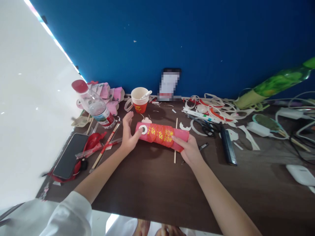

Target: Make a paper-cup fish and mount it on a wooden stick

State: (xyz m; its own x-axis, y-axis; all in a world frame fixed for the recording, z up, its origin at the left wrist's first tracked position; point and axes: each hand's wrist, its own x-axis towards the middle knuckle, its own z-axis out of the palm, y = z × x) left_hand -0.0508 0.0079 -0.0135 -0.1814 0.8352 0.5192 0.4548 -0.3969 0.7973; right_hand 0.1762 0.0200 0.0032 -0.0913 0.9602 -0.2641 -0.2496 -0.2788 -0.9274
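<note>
A row of red and pink paper cups (158, 133) with yellow lettering lies sideways above the dark table. My right hand (189, 148) is wrapped round its right end. At the left end, my left hand (131, 133) has its fingers spread, with the thumb touching the cups near a white ring (143, 129). Beneath the cups, a thin wooden stick (175, 156) lies on the table. Just behind my left hand stands a stack of paper cups (139, 106) with a white marker in it.
Left: a water bottle (98, 109), a dark phone (71, 155) and a brush (104, 147). Right: scissors (205, 126), a black cutter (228, 146), paper strips (214, 105), cables and a white earphone case (300, 174). A phone (169, 83) leans against the blue panel.
</note>
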